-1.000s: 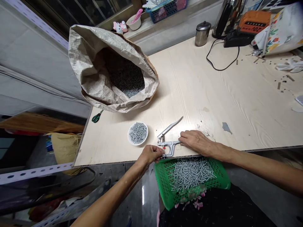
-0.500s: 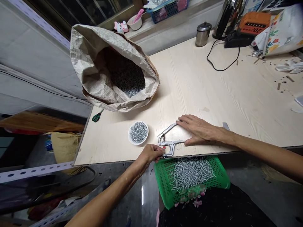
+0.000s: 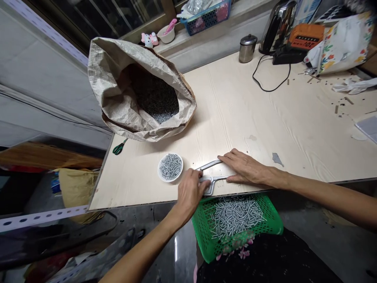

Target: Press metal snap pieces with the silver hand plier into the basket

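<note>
Grey metal snap-fastener pliers (image 3: pixel 216 177) lie at the table's front edge, their two handles spread toward the right. My right hand (image 3: pixel 246 169) holds the handle ends, fingers on the upper handle and thumb at the lower one. Curled round the head of the pliers is my left hand (image 3: pixel 190 189); it hides the spring and jaws, and anything small in its fingers cannot be seen. Left of it stands a white bowl (image 3: pixel 159 175) of small silvery metal pins. Below the table edge, a green basket (image 3: pixel 204 247) holds many similar pieces.
A large woven sack (image 3: pixel 101 70) of metal pieces stands open at the back left. Green-handled scissors (image 3: pixel 118 148) lie by the left edge. Further back are a lidded metal jar (image 3: pixel 247 49), a black cable (image 3: pixel 255 80) and an orange box (image 3: pixel 306 36).
My left hand has moved up from the lower jaw to the head of the pliers, covering it. The upper handle has come down slightly toward the lower one. The view has shifted a little.
</note>
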`<state>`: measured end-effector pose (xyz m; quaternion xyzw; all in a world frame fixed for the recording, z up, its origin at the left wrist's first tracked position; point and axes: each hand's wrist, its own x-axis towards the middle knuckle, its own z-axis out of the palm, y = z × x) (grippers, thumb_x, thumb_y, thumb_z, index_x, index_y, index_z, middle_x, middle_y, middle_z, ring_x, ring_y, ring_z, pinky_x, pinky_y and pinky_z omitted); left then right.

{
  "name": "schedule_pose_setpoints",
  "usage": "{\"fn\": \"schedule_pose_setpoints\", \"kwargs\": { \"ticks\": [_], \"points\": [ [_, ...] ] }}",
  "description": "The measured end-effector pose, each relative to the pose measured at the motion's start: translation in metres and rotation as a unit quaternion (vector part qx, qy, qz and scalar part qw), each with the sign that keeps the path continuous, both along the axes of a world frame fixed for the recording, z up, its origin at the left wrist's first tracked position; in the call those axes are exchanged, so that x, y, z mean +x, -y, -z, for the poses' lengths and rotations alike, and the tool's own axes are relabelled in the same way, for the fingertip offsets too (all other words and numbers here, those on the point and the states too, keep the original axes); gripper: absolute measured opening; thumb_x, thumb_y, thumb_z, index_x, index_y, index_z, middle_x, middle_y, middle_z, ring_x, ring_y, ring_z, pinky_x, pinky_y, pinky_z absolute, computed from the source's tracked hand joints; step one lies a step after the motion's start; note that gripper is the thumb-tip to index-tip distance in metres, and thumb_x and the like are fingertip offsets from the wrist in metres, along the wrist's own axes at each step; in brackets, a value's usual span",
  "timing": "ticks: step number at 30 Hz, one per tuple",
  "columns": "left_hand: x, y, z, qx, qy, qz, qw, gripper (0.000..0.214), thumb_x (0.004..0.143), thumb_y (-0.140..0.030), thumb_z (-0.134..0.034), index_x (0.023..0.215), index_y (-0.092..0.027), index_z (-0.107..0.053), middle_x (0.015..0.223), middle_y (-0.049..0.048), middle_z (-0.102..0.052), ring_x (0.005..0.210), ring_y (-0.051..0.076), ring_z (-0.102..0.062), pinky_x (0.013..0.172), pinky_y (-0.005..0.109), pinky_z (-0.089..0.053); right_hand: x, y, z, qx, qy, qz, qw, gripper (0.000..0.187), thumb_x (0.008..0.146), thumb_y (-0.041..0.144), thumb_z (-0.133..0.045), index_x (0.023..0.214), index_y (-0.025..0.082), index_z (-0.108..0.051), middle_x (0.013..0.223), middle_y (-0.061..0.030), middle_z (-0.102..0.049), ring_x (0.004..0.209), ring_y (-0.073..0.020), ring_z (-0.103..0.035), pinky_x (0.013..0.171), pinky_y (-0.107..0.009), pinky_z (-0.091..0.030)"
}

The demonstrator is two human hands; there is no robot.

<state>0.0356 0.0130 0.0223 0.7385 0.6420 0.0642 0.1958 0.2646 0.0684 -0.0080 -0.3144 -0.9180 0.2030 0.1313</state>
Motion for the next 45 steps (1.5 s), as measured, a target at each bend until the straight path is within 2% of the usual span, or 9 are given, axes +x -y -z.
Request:
{"fn": "schedule_pose_setpoints", "kwargs": {
  "ticks": [6,10,16,19,26,30,33,38,45],
  "points": [
    [0.035,-0.029,0.008,0.029,-0.039,0.248,0.968,0.058,0.081,-0.027,-0.065,0.131,-0.015,-0.039,0.126,0.0134,-0.053,0.110,0.027,-0.048,0.093,0.044,-0.046,0.005,0.008,0.007,-0.018,-0.038,0.017,0.999,0.076,0.076,0.034,-0.073,0.138,0.017,-0.032,0.120,-0.0145,-0.050,0.108,-0.0287,-0.046,0.088,-0.046,-0.045],
    [0.040,-0.040,0.006,0.005,-0.092,0.290,0.953,0.060,0.080,-0.032,-0.067,0.129,-0.009,-0.041,0.115,0.0138,-0.057,0.103,0.028,-0.048,0.088,0.043,-0.046,0.009,0.012,0.002,-0.044,-0.026,0.054,0.997,0.063,0.070,0.029,-0.078,0.124,0.018,-0.047,0.113,-0.0115,-0.051,0.103,-0.0271,-0.047,0.085,-0.044,-0.047],
    [0.042,-0.041,0.006,-0.003,-0.077,0.299,0.951,0.019,0.088,-0.027,-0.056,0.102,-0.014,-0.057,0.095,0.0075,-0.060,0.094,0.023,-0.050,0.081,0.036,-0.046,0.001,0.017,0.000,-0.032,0.005,0.081,0.996,0.032,0.078,0.019,-0.071,0.106,0.015,-0.057,0.096,-0.0086,-0.055,0.091,-0.0228,-0.050,0.077,-0.037,-0.048],
    [0.043,-0.040,0.012,0.002,-0.058,0.279,0.959,0.016,0.092,-0.027,-0.049,0.088,-0.015,-0.059,0.087,0.0061,-0.061,0.088,0.021,-0.050,0.077,0.033,-0.045,-0.006,0.015,0.008,-0.014,0.024,0.085,0.996,0.005,0.086,0.016,-0.060,0.091,0.015,-0.060,0.088,-0.0073,-0.056,0.085,-0.0211,-0.051,0.073,-0.034,-0.047],
    [0.044,-0.031,0.020,0.024,-0.043,0.226,0.973,0.022,0.093,-0.032,-0.048,0.090,-0.015,-0.062,0.089,0.0078,-0.062,0.089,0.021,-0.053,0.078,0.035,-0.047,0.000,0.002,0.010,-0.024,0.015,0.035,0.999,0.010,0.091,0.025,-0.055,0.094,0.017,-0.060,0.090,-0.0077,-0.058,0.086,-0.0208,-0.053,0.074,-0.035,-0.047],
    [0.022,-0.016,0.001,0.087,0.031,0.135,0.987,0.042,0.085,-0.036,-0.060,0.121,-0.016,-0.053,0.115,0.0116,-0.058,0.104,0.024,-0.052,0.084,0.036,-0.046,0.015,0.003,-0.004,-0.003,-0.020,0.020,1.000,0.065,0.080,0.050,-0.067,0.131,0.017,-0.044,0.129,-0.0168,-0.048,0.112,-0.0292,-0.046,0.088,-0.046,-0.044],
    [-0.005,-0.001,-0.017,0.100,0.055,-0.010,0.993,0.027,0.091,-0.036,-0.048,0.098,-0.016,-0.065,0.094,0.0077,-0.061,0.089,0.019,-0.056,0.077,0.031,-0.044,0.017,0.008,-0.009,0.012,-0.028,0.041,0.999,0.056,0.084,0.048,-0.062,0.128,0.016,-0.048,0.122,-0.0156,-0.052,0.107,-0.0281,-0.047,0.087,-0.045,-0.044],
    [-0.028,0.016,-0.018,-0.099,0.010,-0.151,0.984,0.040,0.084,-0.048,-0.052,0.062,-0.016,-0.062,0.061,0.0013,-0.056,0.061,0.015,-0.051,0.058,0.027,-0.032,-0.003,0.021,0.000,0.000,-0.036,0.022,0.999,0.027,0.087,0.036,-0.062,0.106,0.017,-0.059,0.096,-0.0082,-0.057,0.088,-0.0215,-0.051,0.077,-0.035,-0.044],
    [-0.021,0.012,0.007,-0.230,0.094,-0.176,0.952,0.041,0.068,-0.049,-0.064,0.048,-0.016,-0.051,0.046,-0.0056,-0.038,0.049,0.009,-0.035,0.052,0.025,-0.021,-0.023,0.030,0.015,-0.009,-0.045,0.022,0.999,0.021,0.096,0.024,-0.043,0.082,0.017,-0.057,0.083,-0.0054,-0.055,0.076,-0.0172,-0.050,0.069,-0.031,-0.041]
  ]
}}
